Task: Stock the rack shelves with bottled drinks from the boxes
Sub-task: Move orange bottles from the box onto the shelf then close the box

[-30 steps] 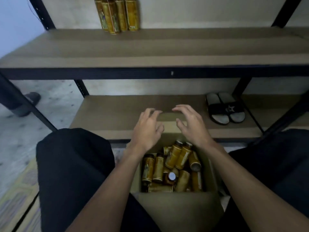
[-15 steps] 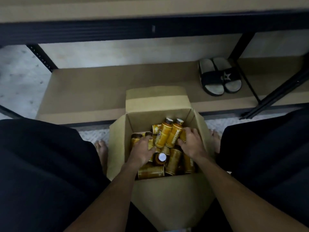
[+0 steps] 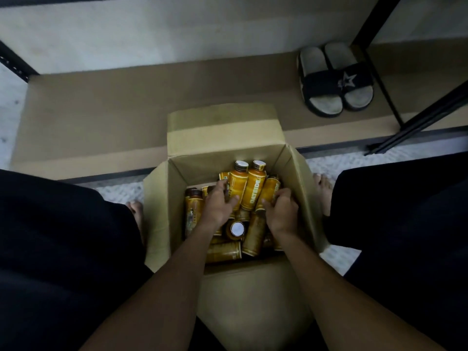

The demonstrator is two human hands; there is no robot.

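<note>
An open cardboard box (image 3: pixel 298 178) stands on the floor between my knees, holding several yellow bottled drinks lying in a heap. My left hand (image 3: pixel 219 202) is inside the box, its fingers curled round an upright-leaning yellow bottle (image 3: pixel 238 181). My right hand (image 3: pixel 282 210) grips another yellow bottle (image 3: pixel 271 187) at the box's right side. A third bottle (image 3: pixel 254 187) marked OATSIDE leans between them. The bottom rack shelf (image 3: pixel 101 115) lies just beyond the box.
A pair of black slides (image 3: pixel 334 79) sits on the bottom shelf at the right. Black rack posts (image 3: pixel 374 59) rise at right and far left. My dark-clothed knees flank the box, with my bare feet (image 3: pixel 323 188) on a pale rug.
My head has tilted down, so the upper shelf with its bottles has left the view. Both hands dropped into the box and closed round bottles.
</note>
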